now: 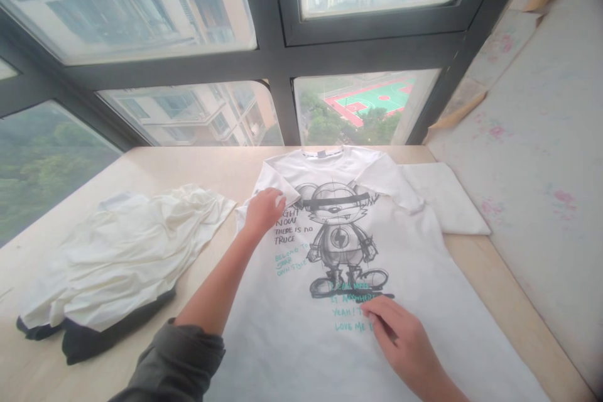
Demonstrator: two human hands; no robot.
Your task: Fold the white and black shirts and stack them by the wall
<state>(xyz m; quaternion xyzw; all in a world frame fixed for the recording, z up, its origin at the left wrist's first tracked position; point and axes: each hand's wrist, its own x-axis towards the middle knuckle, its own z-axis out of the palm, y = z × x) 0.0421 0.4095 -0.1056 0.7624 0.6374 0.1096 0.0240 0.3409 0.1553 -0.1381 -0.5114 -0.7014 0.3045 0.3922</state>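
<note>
A white T-shirt (409, 301) lies spread out front up, its collar toward the window. On its chest is a sketched cartoon figure with a black bar across the eyes, with black and green lettering beside and below it. Both short sleeves are folded inward over the front. My left hand (266, 208) is closed on the left sleeve near its hem, fingers curled into the cloth. Over the green lettering below the figure, my right hand (398, 333) has its fingers drawn together, with nothing visible in them. Whether its fingertips touch the shirt I cannot tell.
A loose heap of cream-white cloth (127, 251) lies at the left, with a black garment (113, 333) partly under it. Right of the shirt sits a folded white cloth (447, 198) beside the flowered wall (541, 157). Grey-framed windows (268, 63) bound the pale wooden surface (155, 166).
</note>
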